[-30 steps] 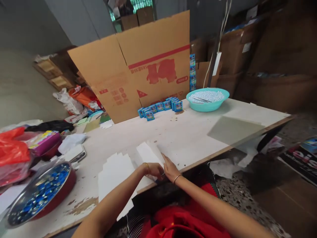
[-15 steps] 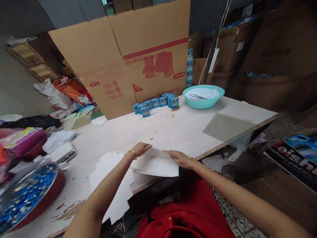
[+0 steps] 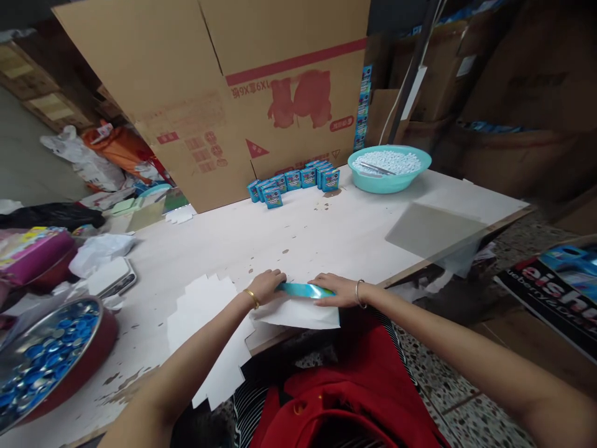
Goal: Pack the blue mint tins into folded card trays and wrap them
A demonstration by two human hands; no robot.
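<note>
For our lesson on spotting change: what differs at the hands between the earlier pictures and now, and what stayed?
Close together a second ago, the left hand and right hand have moved apart, leftward and rightward. Between them, a blue strip now shows along the far edge of the white sheet. The blue packets and turquoise basin stayed put.

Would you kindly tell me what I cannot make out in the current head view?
All in the head view:
Folded card: most of its underside, turned away from the camera.
Left hand: its thumb, hidden by hand or card.
Red bowl: cut off by the left edge.
Blue packets: fine print, too small.
</note>
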